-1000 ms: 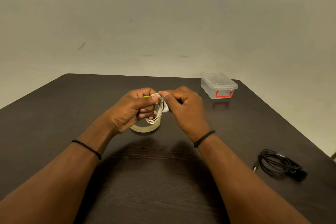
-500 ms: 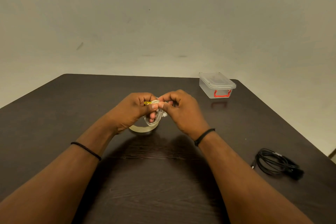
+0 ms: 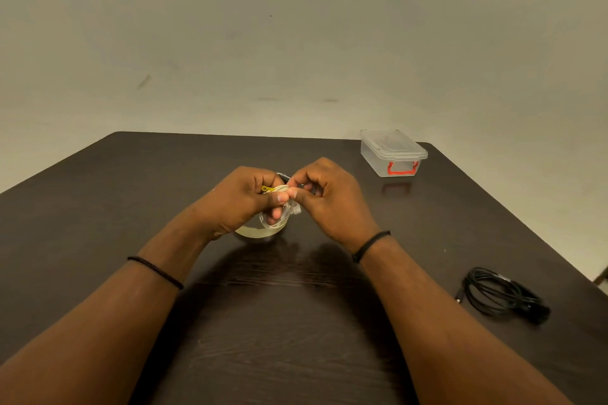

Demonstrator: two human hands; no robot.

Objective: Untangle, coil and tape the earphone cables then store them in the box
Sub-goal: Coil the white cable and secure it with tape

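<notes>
White earphone cable [image 3: 279,207] in the middle, a speck of yellow [image 3: 267,189] showing beside it. Under it, the tape roll [image 3: 255,232] is a pale, see-through yellowish tone. The surface [image 3: 98,207] is very dark brown with a faint wood grain. Far right, the box [image 3: 393,153] is clear plastic with a red clasp [image 3: 402,169]. Near right, a black cable coil [image 3: 503,294]. Thin black bands circle the left wrist [image 3: 154,271] and the right wrist [image 3: 370,245]. Behind, the wall [image 3: 296,26] is plain beige.
</notes>
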